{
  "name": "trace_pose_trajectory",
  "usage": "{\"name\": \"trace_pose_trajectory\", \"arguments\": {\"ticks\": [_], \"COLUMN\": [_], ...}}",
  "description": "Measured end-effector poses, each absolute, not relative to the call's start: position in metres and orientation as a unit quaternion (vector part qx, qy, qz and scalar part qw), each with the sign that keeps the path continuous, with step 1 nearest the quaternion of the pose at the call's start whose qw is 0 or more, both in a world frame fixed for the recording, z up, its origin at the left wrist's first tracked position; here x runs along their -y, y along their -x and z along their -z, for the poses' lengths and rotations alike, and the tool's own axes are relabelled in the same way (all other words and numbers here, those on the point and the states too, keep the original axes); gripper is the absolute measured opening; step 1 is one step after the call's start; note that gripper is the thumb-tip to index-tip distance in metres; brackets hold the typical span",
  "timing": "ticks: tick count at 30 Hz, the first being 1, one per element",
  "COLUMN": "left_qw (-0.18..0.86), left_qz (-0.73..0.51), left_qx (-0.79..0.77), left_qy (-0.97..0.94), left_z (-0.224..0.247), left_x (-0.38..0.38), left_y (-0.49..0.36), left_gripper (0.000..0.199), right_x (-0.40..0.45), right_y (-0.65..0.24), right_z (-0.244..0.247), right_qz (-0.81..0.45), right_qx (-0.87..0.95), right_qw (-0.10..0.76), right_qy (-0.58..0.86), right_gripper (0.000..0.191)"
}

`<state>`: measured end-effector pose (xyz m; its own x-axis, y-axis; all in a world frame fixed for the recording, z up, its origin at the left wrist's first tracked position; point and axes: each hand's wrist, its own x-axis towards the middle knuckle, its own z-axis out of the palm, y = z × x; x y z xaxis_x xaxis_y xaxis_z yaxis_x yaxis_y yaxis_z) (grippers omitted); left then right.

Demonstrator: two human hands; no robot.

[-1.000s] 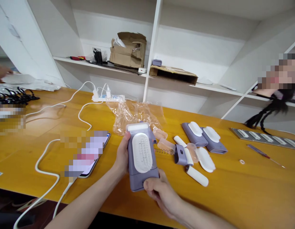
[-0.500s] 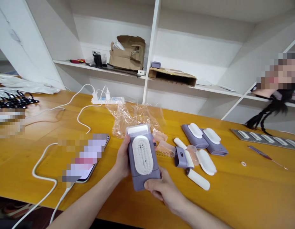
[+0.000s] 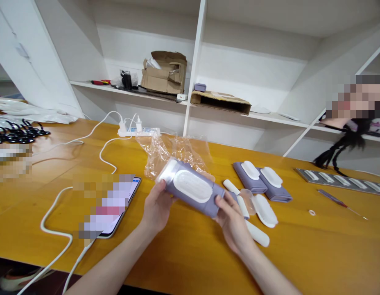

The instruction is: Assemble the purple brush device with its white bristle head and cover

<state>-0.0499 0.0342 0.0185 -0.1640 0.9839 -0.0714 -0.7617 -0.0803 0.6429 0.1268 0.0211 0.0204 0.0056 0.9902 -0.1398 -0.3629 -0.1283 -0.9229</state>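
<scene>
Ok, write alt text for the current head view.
A person's left hand and right hand hold a purple device by opposite ends over a wooden table. A phone lies to the left; two purple units and loose parts lie to the right.

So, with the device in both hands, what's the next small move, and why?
Probably ease the device slightly left: left hand and right hand grip opposite ends, and the right one partly covers the white roller here, so might knock it.

The table point(image 3: 184, 262) carries a phone point(image 3: 115, 209) and power strip point(image 3: 149, 132).
</scene>
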Motion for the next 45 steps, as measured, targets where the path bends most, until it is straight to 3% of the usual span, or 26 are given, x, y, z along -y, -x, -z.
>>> {"name": "trace_pose_trajectory", "arguments": {"ticks": [2,6,12,22,27,33,45], "left_qw": [0.633,0.6,0.533,0.409,0.42,0.433,0.411], "left_qz": [-0.674,-0.639,-0.644,-0.708,-0.701,-0.69,-0.691], "left_qx": [-0.304,-0.402,-0.463,-0.429,-0.443,-0.478,-0.49], "left_qy": [-0.231,-0.267,-0.295,-0.384,-0.369,-0.33,-0.336], "left_z": [-0.018,-0.014,-0.011,-0.009,-0.009,-0.011,-0.006], "left_x": [-0.034,-0.034,-0.037,-0.035,-0.036,-0.039,-0.042], "left_y": [0.054,0.056,0.055,0.056,0.06,0.067,0.07], "left_gripper": [0.036,0.046,0.03,0.02,0.022,0.027,0.031], "right_x": [-0.031,-0.036,-0.031,-0.035,-0.034,-0.032,-0.023], "right_y": [-0.14,-0.155,-0.156,-0.161,-0.163,-0.166,-0.154], "right_z": [-0.027,-0.035,-0.037,-0.032,-0.03,-0.027,-0.027], "right_qz": [-0.569,-0.51,-0.505,-0.485,-0.487,-0.432,-0.421], "right_qx": [0.394,0.503,0.575,0.626,0.637,0.703,0.702], "right_qw": [0.566,0.501,0.434,0.427,0.415,0.322,0.349], "right_qy": [0.448,0.486,0.475,0.437,0.431,0.465,0.457], "right_gripper": [0.037,0.043,0.053,0.046,0.046,0.057,0.048]}}
